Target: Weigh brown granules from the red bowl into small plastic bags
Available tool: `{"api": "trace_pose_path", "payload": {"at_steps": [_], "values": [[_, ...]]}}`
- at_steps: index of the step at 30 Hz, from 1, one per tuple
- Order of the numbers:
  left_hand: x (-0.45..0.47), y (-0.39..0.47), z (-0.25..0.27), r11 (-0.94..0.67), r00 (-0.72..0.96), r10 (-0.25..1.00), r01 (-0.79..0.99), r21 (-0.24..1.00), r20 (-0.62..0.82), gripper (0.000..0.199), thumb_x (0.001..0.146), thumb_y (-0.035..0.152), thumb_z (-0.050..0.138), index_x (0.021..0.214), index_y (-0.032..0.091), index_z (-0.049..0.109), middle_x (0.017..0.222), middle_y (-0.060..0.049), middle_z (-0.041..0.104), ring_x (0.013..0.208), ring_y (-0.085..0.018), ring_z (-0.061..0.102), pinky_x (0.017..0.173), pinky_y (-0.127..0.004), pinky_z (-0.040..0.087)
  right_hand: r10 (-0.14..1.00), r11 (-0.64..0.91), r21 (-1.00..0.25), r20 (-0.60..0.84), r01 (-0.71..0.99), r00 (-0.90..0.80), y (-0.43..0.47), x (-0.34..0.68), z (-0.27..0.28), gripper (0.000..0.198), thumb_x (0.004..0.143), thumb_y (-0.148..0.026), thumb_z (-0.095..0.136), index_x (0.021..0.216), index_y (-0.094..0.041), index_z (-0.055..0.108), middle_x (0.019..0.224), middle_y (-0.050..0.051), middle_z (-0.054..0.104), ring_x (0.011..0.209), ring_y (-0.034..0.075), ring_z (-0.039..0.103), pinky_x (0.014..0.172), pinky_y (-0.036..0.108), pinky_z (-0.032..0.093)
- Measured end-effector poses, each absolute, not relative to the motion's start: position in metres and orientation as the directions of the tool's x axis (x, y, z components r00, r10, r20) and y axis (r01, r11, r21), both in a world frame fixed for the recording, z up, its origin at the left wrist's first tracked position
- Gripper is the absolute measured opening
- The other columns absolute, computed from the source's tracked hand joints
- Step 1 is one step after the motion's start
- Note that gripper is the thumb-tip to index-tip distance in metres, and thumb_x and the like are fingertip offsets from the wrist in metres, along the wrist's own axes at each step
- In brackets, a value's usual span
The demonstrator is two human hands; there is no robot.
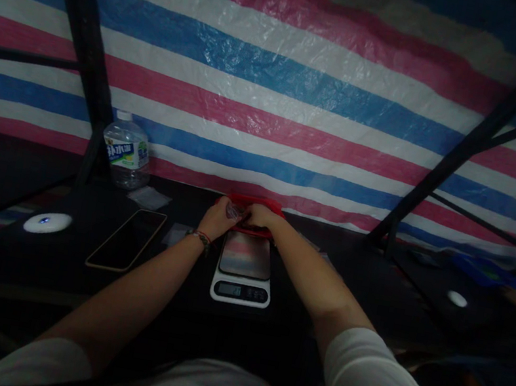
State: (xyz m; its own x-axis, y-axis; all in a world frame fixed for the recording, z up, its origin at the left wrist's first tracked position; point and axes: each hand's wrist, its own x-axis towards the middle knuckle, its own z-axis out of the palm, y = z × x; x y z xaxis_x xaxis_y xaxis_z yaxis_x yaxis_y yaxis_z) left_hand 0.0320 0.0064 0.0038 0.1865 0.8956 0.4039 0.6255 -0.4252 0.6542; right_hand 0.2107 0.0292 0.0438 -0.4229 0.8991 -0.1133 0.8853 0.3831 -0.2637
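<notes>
My left hand is closed on what looks like a small clear plastic bag, at the near left side of a red tray. Reaching over the same tray from the right, my right hand has its fingers bent down close to the bag. Its fingertips meet dark, small contents that I cannot make out. Directly in front of the tray, between my forearms, lies a white kitchen scale with a shiny metal plate and a lit display.
Left of my arm lie a phone, a round white device and clear plastic bags. A large plastic bottle stands behind them. Black frame posts rise on both sides before a striped sheet. A blue tray sits far right, near another person's hand.
</notes>
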Motion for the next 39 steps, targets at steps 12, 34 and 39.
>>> {"api": "trace_pose_path", "payload": {"at_steps": [12,34,39], "values": [[0.035,0.008,-0.003,-0.449,0.279,0.89,0.673,0.588,0.361,0.042,0.072,0.036,0.07,0.104,0.019,0.049,0.093,-0.007,0.067,0.082,-0.021,0.065,0.067,-0.028,0.045,0.955,0.295,-0.502,0.13,0.813,-0.267,0.027,0.229,0.058,0.025,0.074,-0.02,0.063,0.096,-0.014,0.074,0.084,0.004,0.073,0.068,0.012,0.062,0.059,0.017,0.044],[0.032,0.009,-0.002,-0.307,0.099,0.935,0.709,0.634,0.342,0.043,0.075,0.038,0.068,0.108,0.019,0.049,0.098,-0.011,0.069,0.09,-0.025,0.067,0.073,-0.03,0.046,0.94,0.323,-0.343,0.01,0.882,-0.341,0.021,0.216,0.056,0.027,0.076,-0.016,0.062,0.1,-0.017,0.074,0.091,0.005,0.074,0.078,0.016,0.066,0.069,0.021,0.046],[0.031,0.006,0.001,-0.316,0.102,0.93,0.709,0.63,0.352,0.044,0.076,0.041,0.067,0.109,0.019,0.048,0.098,-0.011,0.07,0.091,-0.026,0.068,0.07,-0.029,0.046,0.874,0.433,-0.322,-0.078,0.842,-0.479,0.024,0.206,0.037,0.032,0.076,-0.023,0.066,0.108,-0.016,0.071,0.098,0.007,0.074,0.082,0.017,0.067,0.07,0.019,0.046]]}}
